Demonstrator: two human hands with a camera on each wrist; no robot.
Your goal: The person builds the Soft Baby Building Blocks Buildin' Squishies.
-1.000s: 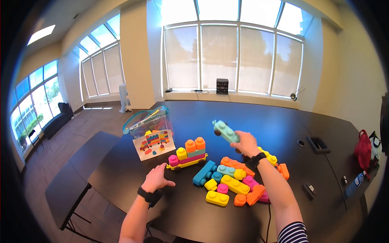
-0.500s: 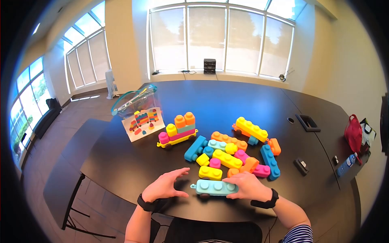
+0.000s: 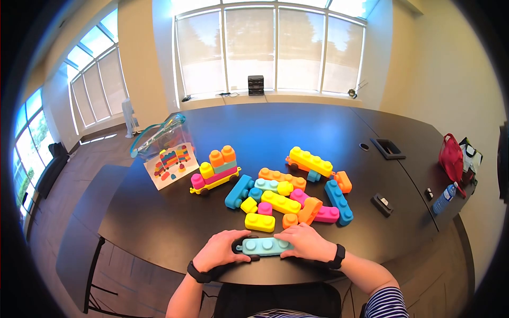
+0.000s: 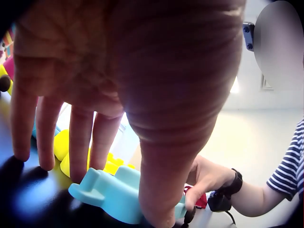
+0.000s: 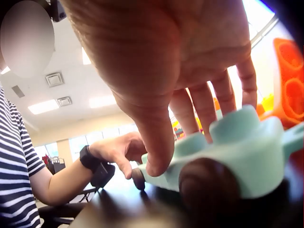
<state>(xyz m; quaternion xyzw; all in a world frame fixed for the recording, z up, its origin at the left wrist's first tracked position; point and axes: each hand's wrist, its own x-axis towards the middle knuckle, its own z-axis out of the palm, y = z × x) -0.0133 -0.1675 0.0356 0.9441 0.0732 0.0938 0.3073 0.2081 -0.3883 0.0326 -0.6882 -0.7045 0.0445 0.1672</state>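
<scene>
A light blue toy train car base [image 3: 265, 246] with studs on top and dark wheels sits near the table's front edge, its hitch pointing left. My left hand [image 3: 222, 250] holds its left end, thumb on the near side and fingers on the far side. At the right end, my right hand [image 3: 309, 244] grips it between thumb and fingers. In the left wrist view, the left thumb covers part of the base [image 4: 118, 197]. Just beyond the hands lie loose blocks, among them a yellow block [image 3: 260, 222] and an orange one [image 3: 310, 211].
A built car [image 3: 214, 177] with a yellow base stands at left, before a picture card [image 3: 169, 165] and a clear bag [image 3: 164, 139]. Farther right are a yellow-topped orange car [image 3: 311, 160], a long blue block [image 3: 338, 202], a black device [image 3: 382, 204] and a water bottle [image 3: 445, 198].
The right hand has brought the light blue base from over the far blocks down to the table's front edge. My left hand has come in from the left and taken its left end.
</scene>
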